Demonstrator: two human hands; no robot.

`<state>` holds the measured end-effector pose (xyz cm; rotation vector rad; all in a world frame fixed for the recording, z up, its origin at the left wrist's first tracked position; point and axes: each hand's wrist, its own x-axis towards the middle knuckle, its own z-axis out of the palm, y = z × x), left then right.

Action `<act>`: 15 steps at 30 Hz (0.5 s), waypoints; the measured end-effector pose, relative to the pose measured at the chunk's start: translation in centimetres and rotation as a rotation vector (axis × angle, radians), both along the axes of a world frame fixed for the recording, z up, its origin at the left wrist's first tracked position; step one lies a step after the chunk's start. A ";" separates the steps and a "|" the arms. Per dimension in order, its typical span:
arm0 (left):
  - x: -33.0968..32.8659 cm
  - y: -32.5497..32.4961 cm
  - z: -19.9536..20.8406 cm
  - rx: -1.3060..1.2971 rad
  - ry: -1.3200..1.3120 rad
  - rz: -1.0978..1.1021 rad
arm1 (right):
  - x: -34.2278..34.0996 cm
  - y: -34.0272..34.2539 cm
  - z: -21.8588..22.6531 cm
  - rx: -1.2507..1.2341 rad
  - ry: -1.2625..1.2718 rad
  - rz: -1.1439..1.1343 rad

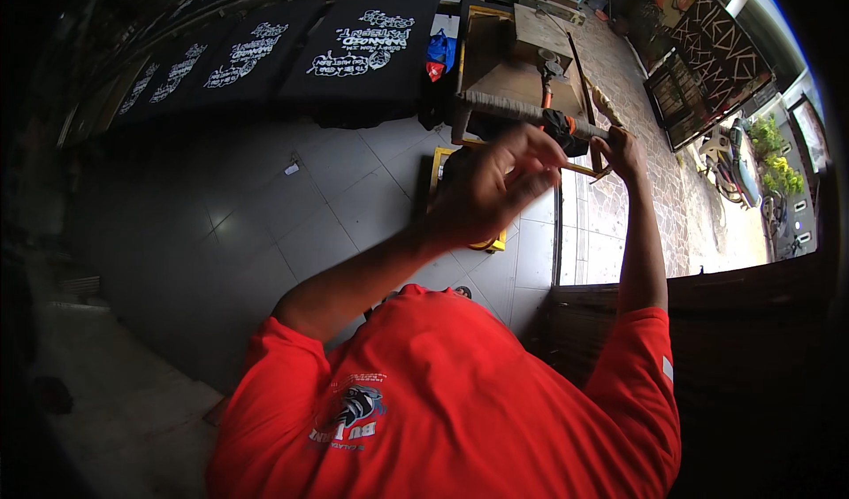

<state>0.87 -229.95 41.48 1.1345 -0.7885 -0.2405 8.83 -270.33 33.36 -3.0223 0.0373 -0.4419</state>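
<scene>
Right hand (624, 152): fingers look wrapped around the right end of a long grey-wrapped round bar (504, 106), seemingly to steady it.

Left hand (506, 182): blurred, fingers curled towards the thumb; cannot tell whether the tips meet or hold anything.

Bar: runs leftward from the right hand, beyond the left; the wrapping probably gives grip.

Black bunched, fabric-like bundle with orange band (557, 126): around the bar, between the hands, just beyond the left fingertips; presumably tied there.

Brown wooden box with yellow edging (497, 73): beyond both hands.

Metal-headed tool with orange handle (548, 75): over the box, beyond the left hand, perhaps kept within reach.

Black flat cloths with white print (354, 70): left of both hands, probably spread for display.

Pose: right arm extended, nearly straight; left forearm slants inward across the front, elbow bent.
</scene>
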 end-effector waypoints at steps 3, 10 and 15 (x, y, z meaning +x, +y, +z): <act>-10.5 4.2 4.6 -0.619 0.241 -0.773 | 0.8 1.4 0.2 -0.009 0.053 -0.047; -16.3 7.3 7.7 -1.108 0.332 -1.050 | 0.3 1.0 0.0 0.059 0.078 -0.039; -16.2 10.0 7.1 -1.143 0.317 -1.060 | 0.1 2.9 0.7 0.063 0.013 -0.004</act>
